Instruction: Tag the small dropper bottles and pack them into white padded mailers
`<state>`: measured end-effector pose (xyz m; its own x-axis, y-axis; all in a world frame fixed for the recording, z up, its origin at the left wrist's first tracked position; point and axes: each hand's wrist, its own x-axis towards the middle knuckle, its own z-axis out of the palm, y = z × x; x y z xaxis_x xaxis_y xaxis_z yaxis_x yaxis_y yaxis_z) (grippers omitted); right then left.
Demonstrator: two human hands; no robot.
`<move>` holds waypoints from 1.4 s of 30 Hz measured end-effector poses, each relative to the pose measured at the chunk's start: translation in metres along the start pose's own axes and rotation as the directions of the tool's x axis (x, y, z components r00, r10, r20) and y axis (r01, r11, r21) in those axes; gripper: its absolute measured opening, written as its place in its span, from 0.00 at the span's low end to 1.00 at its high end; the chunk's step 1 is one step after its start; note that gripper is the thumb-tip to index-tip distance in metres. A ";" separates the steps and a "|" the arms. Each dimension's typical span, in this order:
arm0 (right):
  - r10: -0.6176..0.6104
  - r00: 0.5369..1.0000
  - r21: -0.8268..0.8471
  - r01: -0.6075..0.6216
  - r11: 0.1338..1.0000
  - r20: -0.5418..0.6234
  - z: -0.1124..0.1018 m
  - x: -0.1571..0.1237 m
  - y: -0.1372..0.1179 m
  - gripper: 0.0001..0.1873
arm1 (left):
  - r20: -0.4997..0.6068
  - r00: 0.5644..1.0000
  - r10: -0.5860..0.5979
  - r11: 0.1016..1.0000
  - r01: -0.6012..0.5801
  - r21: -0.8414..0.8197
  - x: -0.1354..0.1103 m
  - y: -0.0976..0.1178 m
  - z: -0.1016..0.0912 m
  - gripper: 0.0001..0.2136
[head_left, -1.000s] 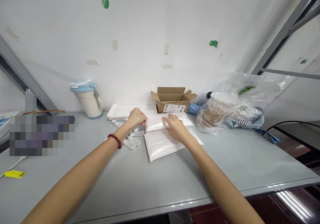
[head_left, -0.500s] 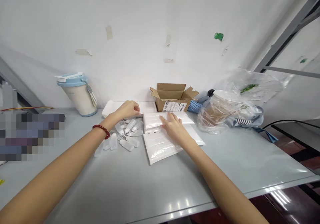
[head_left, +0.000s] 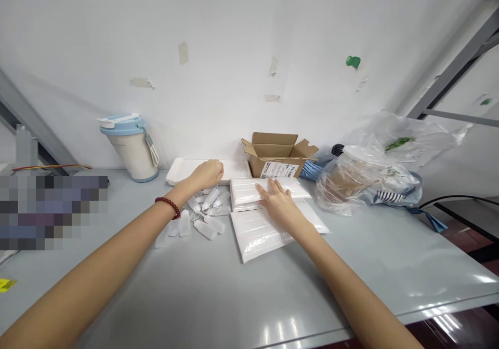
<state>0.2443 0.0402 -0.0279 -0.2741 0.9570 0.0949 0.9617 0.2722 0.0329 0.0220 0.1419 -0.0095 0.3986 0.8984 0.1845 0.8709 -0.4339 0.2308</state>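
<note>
My right hand lies flat, fingers stretched out, on a stack of white plastic packets on the grey table. My left hand, with a red bead bracelet on the wrist, is curled over the edge of a flat white stack near the wall; what its fingers hold is hidden. Several small clear plastic bottles lie scattered just below my left hand, beside the packets.
An open cardboard box stands behind the packets. A cream jug with a blue lid is at the back left. A clear bag with a cup lies at the right. The table's front edge runs near the frame's bottom.
My left hand moved back from the packets' left edge to the white stack by the wall, uncovering the small bottles. My right hand stayed on the packets. The view shifted slightly.
</note>
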 end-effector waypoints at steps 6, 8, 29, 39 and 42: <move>0.004 1.000 0.006 -0.004 1.000 0.004 -0.002 -0.001 0.000 0.24 | 0.044 0.999 0.000 1.000 -0.001 0.005 -0.003 -0.005 -0.003 0.07; 0.002 1.000 0.016 -0.002 1.000 0.007 -0.002 -0.001 0.000 0.24 | 0.065 0.998 -0.007 1.000 0.006 0.015 -0.003 -0.005 -0.004 0.08; 0.040 0.987 0.042 -0.034 0.999 -0.156 0.005 -0.004 0.002 0.39 | -0.555 0.832 -0.013 0.986 0.104 0.132 -0.095 0.061 0.001 0.15; -0.200 0.794 -0.244 0.068 0.967 -0.574 0.006 -0.017 -0.036 0.17 | -0.416 0.837 0.355 0.927 -0.371 0.044 -0.120 0.093 0.032 0.23; -0.132 0.862 -0.232 0.018 0.973 -0.489 0.006 -0.014 -0.032 0.10 | -0.489 0.840 0.235 0.952 -0.299 -0.057 -0.120 0.089 0.018 0.16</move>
<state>0.2177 0.0188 -0.0361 -0.3664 0.7397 0.5645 0.9291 0.2584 0.2645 0.0569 -0.0027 -0.0284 0.3993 0.6194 0.6760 0.6939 -0.6860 0.2187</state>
